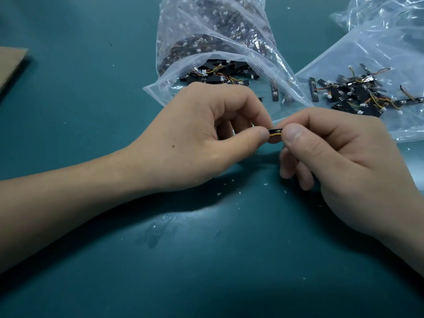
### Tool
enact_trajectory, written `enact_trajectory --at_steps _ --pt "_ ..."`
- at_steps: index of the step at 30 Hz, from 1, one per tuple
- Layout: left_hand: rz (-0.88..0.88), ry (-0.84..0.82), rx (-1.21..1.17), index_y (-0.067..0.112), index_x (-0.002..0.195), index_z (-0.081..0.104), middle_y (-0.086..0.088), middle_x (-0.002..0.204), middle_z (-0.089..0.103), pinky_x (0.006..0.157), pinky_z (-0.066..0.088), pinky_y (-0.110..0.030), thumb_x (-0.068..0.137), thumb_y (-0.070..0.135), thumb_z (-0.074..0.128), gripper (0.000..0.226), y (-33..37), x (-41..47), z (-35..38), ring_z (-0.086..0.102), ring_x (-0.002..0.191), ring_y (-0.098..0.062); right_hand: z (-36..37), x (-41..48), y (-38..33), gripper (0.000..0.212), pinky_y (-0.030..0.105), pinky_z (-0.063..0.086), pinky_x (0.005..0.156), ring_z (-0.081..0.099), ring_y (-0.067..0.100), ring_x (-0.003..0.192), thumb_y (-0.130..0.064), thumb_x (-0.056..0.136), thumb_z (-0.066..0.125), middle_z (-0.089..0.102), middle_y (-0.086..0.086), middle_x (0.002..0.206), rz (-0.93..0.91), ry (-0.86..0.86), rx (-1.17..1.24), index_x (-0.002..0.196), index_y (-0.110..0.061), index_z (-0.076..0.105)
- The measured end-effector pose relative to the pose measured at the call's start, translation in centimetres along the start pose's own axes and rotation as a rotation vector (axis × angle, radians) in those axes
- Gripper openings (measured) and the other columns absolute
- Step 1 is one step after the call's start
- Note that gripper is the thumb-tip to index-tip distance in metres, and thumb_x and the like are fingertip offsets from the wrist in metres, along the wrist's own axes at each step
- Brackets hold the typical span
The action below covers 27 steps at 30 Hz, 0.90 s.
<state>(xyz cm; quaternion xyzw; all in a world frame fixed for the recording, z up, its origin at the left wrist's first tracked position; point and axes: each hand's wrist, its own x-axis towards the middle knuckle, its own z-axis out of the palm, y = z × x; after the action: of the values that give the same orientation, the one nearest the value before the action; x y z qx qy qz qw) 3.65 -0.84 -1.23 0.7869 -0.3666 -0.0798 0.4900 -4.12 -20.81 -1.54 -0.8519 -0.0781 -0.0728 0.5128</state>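
A small black strip board (275, 131) with a yellow wire along it is held between both hands above the teal table. My left hand (202, 138) pinches its left end between thumb and curled fingers. My right hand (339, 157) pinches its right end the same way. Most of the board is hidden by the fingertips.
An open clear plastic bag (206, 37) full of similar black boards with wires and white connectors lies behind the hands. On a flat plastic bag (367, 53) at the right lies a loose pile of boards (358, 92). A cardboard piece (11, 63) sits at the left edge. White crumbs dot the table (91, 99).
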Motion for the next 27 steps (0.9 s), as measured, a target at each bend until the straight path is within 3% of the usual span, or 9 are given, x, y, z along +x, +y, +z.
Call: enact_trajectory --at_steps 4,14,20,25,27 --pt "-0.007 0.007 0.002 0.02 0.091 0.072 0.001 0.069 0.069 0.052 0.046 -0.024 0.094 0.016 0.07 0.005 0.03 -0.01 0.02 0.059 0.056 -0.021 0.0 0.03 0.24 0.016 0.011 0.04 0.052 0.058 0.007 0.049 -0.031 0.1 0.059 0.068 -0.007 0.062 -0.003 -0.001 -0.048 0.091 -0.026 0.072" --pt "-0.037 -0.003 -0.009 0.018 0.09 0.072 -0.001 0.066 0.068 0.052 0.043 -0.016 0.095 0.014 0.07 0.007 0.24 -0.03 0.07 0.057 0.053 -0.019 0.13 -0.12 0.27 0.011 0.01 0.039 0.051 0.057 0.008 0.049 -0.028 0.098 0.062 0.068 -0.007 0.063 -0.006 -0.012 -0.076 0.092 -0.026 0.07" --pt "-0.037 -0.012 -0.017 0.017 0.09 0.071 0.001 0.065 0.069 0.051 0.045 -0.02 0.094 0.015 0.07 0.005 0.29 -0.11 0.04 0.059 0.053 -0.019 0.12 -0.15 0.06 0.012 0.009 0.039 0.051 0.059 0.007 0.049 -0.029 0.098 0.062 0.068 -0.008 0.062 -0.012 -0.003 -0.082 0.09 -0.026 0.07" --pt "-0.023 -0.021 0.004 0.017 0.092 0.071 0.001 0.066 0.069 0.052 0.048 -0.024 0.093 0.017 0.068 0.003 0.31 -0.13 0.15 0.06 0.054 -0.02 0.21 -0.16 -0.11 0.015 0.013 0.039 0.049 0.057 0.011 0.049 -0.031 0.098 0.062 0.067 -0.006 0.063 -0.014 0.011 -0.131 0.085 -0.026 0.069" --pt "-0.005 -0.04 0.011 0.017 0.092 0.07 0.001 0.067 0.069 0.052 0.049 -0.026 0.093 0.018 0.067 0.003 0.37 -0.2 0.12 0.062 0.055 -0.021 0.22 -0.21 -0.19 0.018 0.02 0.04 0.048 0.057 0.016 0.051 -0.033 0.097 0.061 0.065 -0.003 0.063 -0.023 0.011 -0.18 0.081 -0.026 0.066"
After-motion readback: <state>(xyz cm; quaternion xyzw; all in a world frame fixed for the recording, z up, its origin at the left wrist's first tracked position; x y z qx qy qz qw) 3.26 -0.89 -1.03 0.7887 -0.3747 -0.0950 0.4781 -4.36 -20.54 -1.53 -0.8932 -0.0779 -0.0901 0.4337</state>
